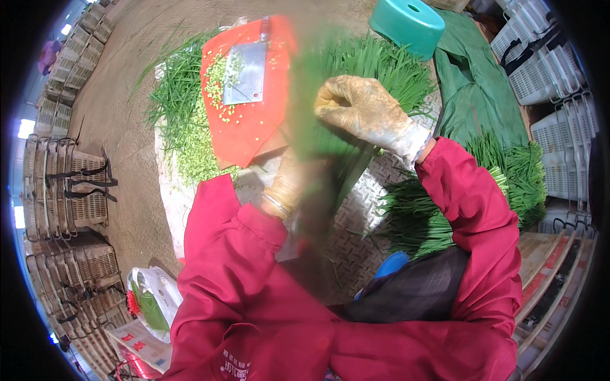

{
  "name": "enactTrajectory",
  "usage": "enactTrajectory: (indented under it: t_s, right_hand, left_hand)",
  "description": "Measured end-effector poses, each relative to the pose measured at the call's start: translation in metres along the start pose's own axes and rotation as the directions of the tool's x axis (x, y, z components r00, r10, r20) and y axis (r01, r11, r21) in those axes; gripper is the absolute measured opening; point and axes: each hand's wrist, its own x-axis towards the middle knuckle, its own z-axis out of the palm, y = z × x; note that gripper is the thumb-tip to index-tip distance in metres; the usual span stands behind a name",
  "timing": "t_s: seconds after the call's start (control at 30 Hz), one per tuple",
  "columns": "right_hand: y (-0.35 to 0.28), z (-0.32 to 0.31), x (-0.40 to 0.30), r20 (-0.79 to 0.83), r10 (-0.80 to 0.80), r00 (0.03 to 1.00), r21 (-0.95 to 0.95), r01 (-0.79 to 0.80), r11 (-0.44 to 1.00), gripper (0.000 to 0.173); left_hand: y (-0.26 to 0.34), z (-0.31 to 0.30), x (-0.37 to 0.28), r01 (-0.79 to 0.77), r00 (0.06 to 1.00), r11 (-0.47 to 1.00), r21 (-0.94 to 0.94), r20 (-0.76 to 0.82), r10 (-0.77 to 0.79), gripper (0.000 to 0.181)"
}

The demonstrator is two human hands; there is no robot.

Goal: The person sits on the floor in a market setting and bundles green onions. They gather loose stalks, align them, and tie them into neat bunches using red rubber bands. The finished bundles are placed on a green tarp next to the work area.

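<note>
My left hand (pixel 285 185), in a soiled pale glove, is at the lower end of a blurred bundle of long green chive leaves (pixel 307 119) and appears closed around it; the leaves and blur hide its fingers. Just right of this bundle is my right hand (pixel 362 107), in a stained glove with its fingers curled. Whether it pinches any leaves cannot be made out. To the left, a cleaver (pixel 246 74) lies flat on an orange cutting sheet (pixel 252 128), with chopped pale stem pieces (pixel 214 85) on and around the blade. Behind my right hand spreads a pile of chives (pixel 381 62).
Cut stem ends (pixel 195 152) and loose leaves (pixel 178 85) heap left of the sheet. Chive bundles (pixel 424 209) lie by my right forearm. A teal plastic stool (pixel 407 24) stands beyond, near a green tarp (pixel 476 95). Stacked plastic crates (pixel 71 183) line both sides. A white bag (pixel 155 300) sits lower left.
</note>
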Motion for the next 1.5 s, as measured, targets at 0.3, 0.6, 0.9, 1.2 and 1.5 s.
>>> enactTrajectory:
  t_s: [0.3,0.6,0.9,1.2,1.5]
  right_hand:
    - [-0.033,-0.002,-0.023,0.802,-0.076,0.592,0.415,-0.462,0.784,0.036]
    - [-0.007,0.024,-0.026,0.455,0.434,0.777,-0.63,-0.063,0.774,0.083]
    - [0.05,0.068,-0.031,0.24,0.144,0.96,0.228,-0.2,0.953,0.061]
    - [0.098,0.073,-0.038,0.278,0.133,0.952,0.676,-0.292,0.676,0.05]
    - [0.103,0.092,-0.034,0.373,0.249,0.894,0.852,-0.436,0.289,0.056]
  left_hand:
    - [0.007,0.01,0.015,-0.034,0.999,0.993,-0.115,0.009,0.035,0.018]
    - [0.015,-0.018,0.004,-0.052,0.899,0.767,-0.639,-0.364,-0.242,0.042]
    - [-0.016,-0.019,-0.01,0.026,0.994,0.976,-0.218,-0.101,-0.049,0.053]
    - [0.048,-0.001,0.0,0.189,0.962,0.927,-0.325,-0.128,-0.241,0.051]
    - [0.02,-0.012,0.006,0.063,0.912,0.741,-0.668,-0.262,-0.315,0.039]
